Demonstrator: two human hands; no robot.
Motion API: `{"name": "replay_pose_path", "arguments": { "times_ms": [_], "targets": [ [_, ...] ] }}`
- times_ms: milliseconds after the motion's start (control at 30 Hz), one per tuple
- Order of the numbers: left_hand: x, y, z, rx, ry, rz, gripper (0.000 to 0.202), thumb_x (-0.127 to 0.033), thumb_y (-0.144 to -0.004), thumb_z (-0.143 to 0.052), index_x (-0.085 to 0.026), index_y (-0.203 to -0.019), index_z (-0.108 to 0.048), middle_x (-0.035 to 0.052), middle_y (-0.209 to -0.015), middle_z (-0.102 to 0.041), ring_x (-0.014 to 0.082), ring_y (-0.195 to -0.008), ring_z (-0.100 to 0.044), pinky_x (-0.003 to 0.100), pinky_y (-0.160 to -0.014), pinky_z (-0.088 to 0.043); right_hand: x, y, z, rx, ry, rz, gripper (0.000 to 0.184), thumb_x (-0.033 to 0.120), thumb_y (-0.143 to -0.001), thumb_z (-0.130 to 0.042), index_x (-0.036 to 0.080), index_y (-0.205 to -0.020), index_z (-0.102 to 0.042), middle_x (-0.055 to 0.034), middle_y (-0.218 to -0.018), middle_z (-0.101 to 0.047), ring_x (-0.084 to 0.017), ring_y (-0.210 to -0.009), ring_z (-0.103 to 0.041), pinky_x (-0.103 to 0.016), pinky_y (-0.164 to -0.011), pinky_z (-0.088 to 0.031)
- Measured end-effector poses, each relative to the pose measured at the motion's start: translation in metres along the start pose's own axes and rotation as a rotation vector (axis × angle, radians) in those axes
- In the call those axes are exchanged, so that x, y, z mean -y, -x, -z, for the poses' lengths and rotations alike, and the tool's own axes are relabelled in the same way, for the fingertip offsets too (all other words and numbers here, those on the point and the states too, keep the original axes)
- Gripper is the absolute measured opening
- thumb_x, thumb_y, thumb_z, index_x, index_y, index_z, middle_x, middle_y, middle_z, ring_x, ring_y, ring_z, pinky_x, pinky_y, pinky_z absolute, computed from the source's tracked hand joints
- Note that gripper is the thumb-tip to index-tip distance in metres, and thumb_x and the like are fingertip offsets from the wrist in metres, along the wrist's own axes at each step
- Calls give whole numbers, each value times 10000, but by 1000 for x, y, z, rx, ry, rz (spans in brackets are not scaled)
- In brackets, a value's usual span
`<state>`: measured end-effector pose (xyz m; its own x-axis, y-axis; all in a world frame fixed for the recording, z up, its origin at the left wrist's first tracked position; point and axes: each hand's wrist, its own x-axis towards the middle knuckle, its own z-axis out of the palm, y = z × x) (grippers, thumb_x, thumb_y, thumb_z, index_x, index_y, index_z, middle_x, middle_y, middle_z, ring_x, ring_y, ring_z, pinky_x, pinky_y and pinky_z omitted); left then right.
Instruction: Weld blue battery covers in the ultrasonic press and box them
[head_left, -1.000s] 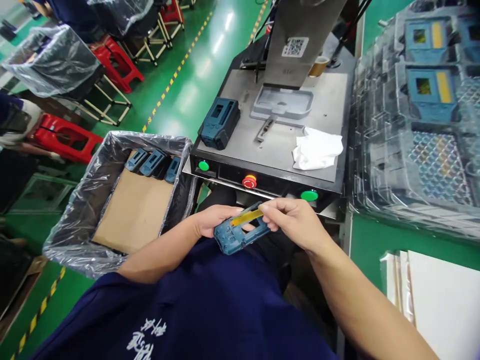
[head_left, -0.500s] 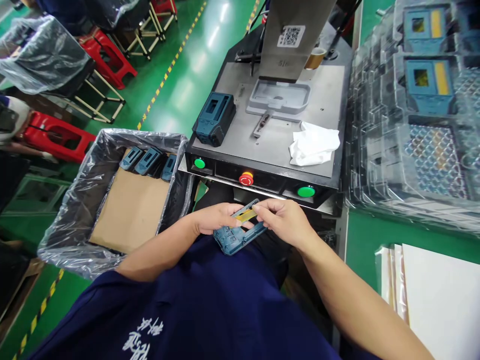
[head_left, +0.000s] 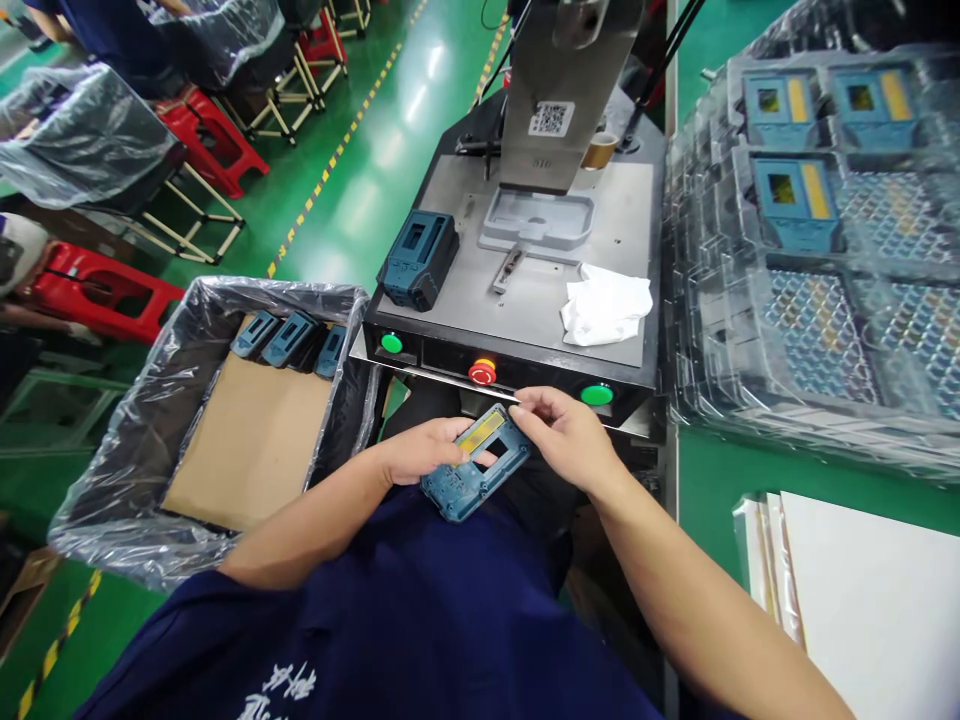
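Observation:
My left hand (head_left: 422, 450) grips a blue plastic housing (head_left: 457, 493) in front of my body, its inner side tilted up at me. A yellow strip (head_left: 482, 432) lies along one side of the housing, beside a rectangular opening. One of my left fingers shows through that opening. My right hand (head_left: 566, 435) closes on the housing's upper right corner, thumb over the edge and fingers curled. Beyond my hands, on the metal plate of the press (head_left: 525, 320), stands a stack of blue housings (head_left: 420, 258) next to a grey fixture (head_left: 538, 218).
A plastic-lined bin (head_left: 112, 480) at left holds several blue housings (head_left: 290, 338) on cardboard (head_left: 247, 440). Clear trays (head_left: 705, 370) with housings are stacked at right, above white sheets (head_left: 877, 570). White cloth (head_left: 606, 305), green buttons (head_left: 597, 395) and a red stop knob (head_left: 482, 371) are on the press.
The housing has turned flatter towards me, showing more of the strip and opening. My right fingers have moved off the yellow strip to the housing's corner. The whole view has shifted slightly.

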<state>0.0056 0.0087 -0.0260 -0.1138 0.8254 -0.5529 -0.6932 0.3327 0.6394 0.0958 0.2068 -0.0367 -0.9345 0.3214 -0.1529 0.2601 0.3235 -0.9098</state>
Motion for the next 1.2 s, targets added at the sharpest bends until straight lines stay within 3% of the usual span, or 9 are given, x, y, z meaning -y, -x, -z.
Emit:
{"name": "replay_pose_path", "arguments": {
  "times_ms": [267, 533, 733, 867, 967, 1067, 1200],
  "targets": [
    [1, 2, -4, 20, -136, -44, 452, -221, -727, -658, -150, -1154, -528, 125, -1107, -657, 175, -796, -642, 248, -642, -472, 2, 4, -19, 140, -76, -79, 271, 372, -776, -605, 184, -965, -652, -29, -870, -673, -168, -785, -603, -312, -761, -472],
    [3, 2, -4, 17, -168, -44, 487, -292, -750, -672, -163, -1192, -514, 132, -1154, -641, 186, -840, -640, 255, -663, -477, 4, 5, -27, 148, -280, -206, 207, 332, -733, -570, 192, -867, -644, 14, -704, -591, -139, -628, -545, -273, -601, -449],
    [2, 2, -6, -3, -152, -65, 470, -269, -737, -682, -158, -1173, -548, 132, -1122, -662, 191, -844, -647, 261, -680, -482, 3, 5, -31, 113, -404, -264, 201, 288, -669, -571, 186, -833, -629, 20, -699, -573, -122, -605, -518, -261, -584, -446],
    [2, -1, -7, -49, -70, -55, 471, -175, -660, -654, -158, -1125, -576, 127, -1074, -679, 192, -799, -658, 276, -666, -499, 3, 5, -30, 137, -513, -250, 272, 258, -637, -597, 178, -893, -640, 14, -759, -602, -109, -611, -515, -252, -593, -447],
    [3, -2, -9, -154, -137, -75, 431, -134, -609, -614, -149, -1040, -616, 112, -1048, -681, 195, -807, -656, 282, -673, -503, 4, 5, -28, 146, -513, -229, 322, 250, -648, -617, 181, -961, -651, 6, -808, -631, -106, -616, -524, -253, -610, -457],
    [4, -3, -9, -245, -255, -111, 374, -147, -643, -594, -150, -1015, -628, 85, -960, -692, 160, -726, -637, 245, -616, -472, 3, 5, -27, 172, -445, -201, 339, 281, -688, -624, 189, -1011, -666, 0, -831, -656, -112, -611, -538, -263, -618, -467],
    [8, -3, -6, -241, -286, -144, 384, -170, -695, -585, -151, -1078, -612, 58, -872, -695, 128, -640, -604, 219, -564, -437, 0, 6, -28, 190, -427, -188, 417, 307, -710, -649, 185, -1108, -648, -21, -930, -679, -122, -638, -573, -281, -654, -491]
  ]
}}
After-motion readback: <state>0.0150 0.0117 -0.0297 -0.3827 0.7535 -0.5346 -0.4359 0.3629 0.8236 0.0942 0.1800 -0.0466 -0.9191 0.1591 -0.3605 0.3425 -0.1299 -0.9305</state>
